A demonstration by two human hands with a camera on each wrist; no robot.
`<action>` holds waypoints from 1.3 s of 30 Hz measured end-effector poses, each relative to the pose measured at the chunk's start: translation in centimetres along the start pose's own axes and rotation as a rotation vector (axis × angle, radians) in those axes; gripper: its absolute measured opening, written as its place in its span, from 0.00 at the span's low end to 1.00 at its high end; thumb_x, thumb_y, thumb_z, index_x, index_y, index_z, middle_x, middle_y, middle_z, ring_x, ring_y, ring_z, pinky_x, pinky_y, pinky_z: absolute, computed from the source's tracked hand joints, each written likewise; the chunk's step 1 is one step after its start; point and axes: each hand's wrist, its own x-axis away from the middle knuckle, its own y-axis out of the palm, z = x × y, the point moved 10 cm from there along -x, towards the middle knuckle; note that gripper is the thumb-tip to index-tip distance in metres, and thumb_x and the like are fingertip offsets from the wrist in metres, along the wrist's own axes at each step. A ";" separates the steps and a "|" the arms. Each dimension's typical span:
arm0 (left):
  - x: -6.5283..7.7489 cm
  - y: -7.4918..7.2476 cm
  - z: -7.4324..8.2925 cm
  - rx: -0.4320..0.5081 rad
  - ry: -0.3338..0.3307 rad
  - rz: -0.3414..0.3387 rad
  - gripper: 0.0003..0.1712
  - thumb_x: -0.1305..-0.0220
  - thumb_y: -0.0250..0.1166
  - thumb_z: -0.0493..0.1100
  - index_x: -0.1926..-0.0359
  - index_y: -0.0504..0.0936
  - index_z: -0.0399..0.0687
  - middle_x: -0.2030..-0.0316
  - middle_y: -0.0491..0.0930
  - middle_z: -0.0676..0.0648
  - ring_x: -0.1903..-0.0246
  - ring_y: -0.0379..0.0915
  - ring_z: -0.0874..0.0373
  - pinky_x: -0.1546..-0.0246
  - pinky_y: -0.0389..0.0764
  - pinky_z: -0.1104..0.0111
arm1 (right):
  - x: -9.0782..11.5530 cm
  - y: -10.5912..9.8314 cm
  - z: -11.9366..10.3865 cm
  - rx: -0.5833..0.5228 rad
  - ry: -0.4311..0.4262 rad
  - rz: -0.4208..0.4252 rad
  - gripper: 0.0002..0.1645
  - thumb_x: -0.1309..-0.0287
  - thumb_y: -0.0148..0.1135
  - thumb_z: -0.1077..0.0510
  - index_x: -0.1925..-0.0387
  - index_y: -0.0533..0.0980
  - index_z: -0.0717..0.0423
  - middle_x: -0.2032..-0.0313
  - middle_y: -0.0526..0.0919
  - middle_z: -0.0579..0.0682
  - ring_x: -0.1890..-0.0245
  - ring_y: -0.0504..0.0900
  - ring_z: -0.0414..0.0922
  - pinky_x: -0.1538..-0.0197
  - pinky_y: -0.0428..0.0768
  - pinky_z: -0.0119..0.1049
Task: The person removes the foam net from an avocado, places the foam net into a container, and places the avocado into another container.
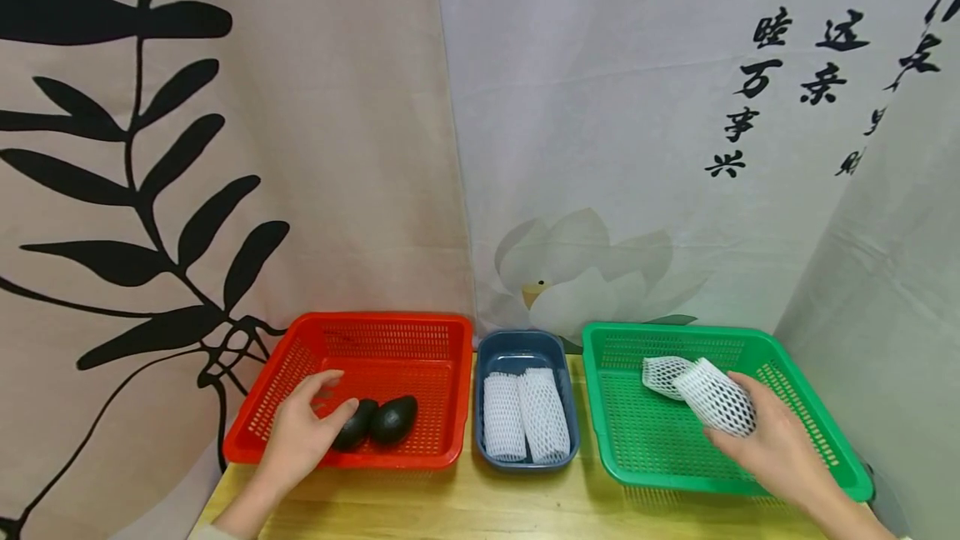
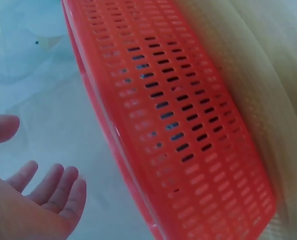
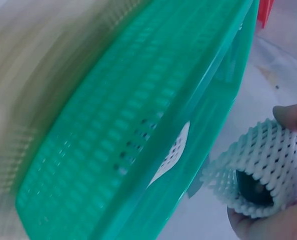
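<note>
Over the red basket (image 1: 390, 461) in the head view, my left hand (image 1: 300, 432) has its fingers spread and relaxed, holding nothing. Its thumb is nearest two dark avocados (image 1: 395, 420) lying side by side there. My right hand (image 1: 780, 444) grips an avocado (image 3: 253, 189) in a white foam net sleeve (image 1: 716, 398) above the green basket (image 1: 675, 482). The right wrist view shows the dark fruit through the sleeve's mouth, between thumb and fingers. A second white foam net sleeve (image 1: 662, 377) lies in the green basket; its contents cannot be made out.
Between the baskets stands a dark blue tray (image 1: 525, 467) with white foam net sleeves (image 1: 544, 415) lying in it. All three containers are on a wooden table (image 1: 517, 511). A printed curtain (image 1: 360, 148) hangs close behind, and more pale cloth borders the right side.
</note>
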 end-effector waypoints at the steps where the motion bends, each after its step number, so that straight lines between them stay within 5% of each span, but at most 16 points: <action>1: 0.1 0.0 0.3 0.005 0.002 0.001 0.28 0.44 0.68 0.56 0.44 0.74 0.51 0.51 0.76 0.50 0.55 0.70 0.55 0.60 0.76 0.63 | 0.1 0.1 -0.4 0.003 -0.008 0.005 0.53 0.60 0.76 0.45 0.37 0.61 0.64 0.52 0.73 0.60 0.61 0.75 0.53 0.72 0.73 0.35; 15: 1.7 0.6 3.1 0.034 0.018 -0.009 0.29 0.44 0.66 0.60 0.42 0.73 0.60 0.51 0.73 0.58 0.53 0.68 0.61 0.56 0.73 0.61 | 2.2 2.3 -6.2 -0.048 -0.104 0.026 0.52 0.66 0.80 0.51 0.38 0.64 0.53 0.50 0.73 0.55 0.58 0.74 0.49 0.68 0.75 0.40; 30: 3.7 2.5 5.6 0.122 0.097 -0.031 0.25 0.45 0.70 0.49 0.45 0.74 0.65 0.52 0.74 0.62 0.55 0.70 0.65 0.59 0.77 0.66 | 4.3 5.1 -10.7 -0.038 -0.255 0.026 0.53 0.75 0.82 0.55 0.41 0.68 0.51 0.48 0.74 0.46 0.56 0.71 0.39 0.61 0.76 0.36; 39: 5.9 3.9 8.1 0.178 0.255 -0.042 0.28 0.47 0.72 0.42 0.45 0.75 0.62 0.47 0.73 0.57 0.52 0.70 0.62 0.54 0.75 0.66 | 5.8 6.5 -12.9 -0.050 -0.397 0.017 0.54 0.80 0.83 0.57 0.42 0.69 0.55 0.48 0.76 0.48 0.52 0.73 0.41 0.57 0.77 0.37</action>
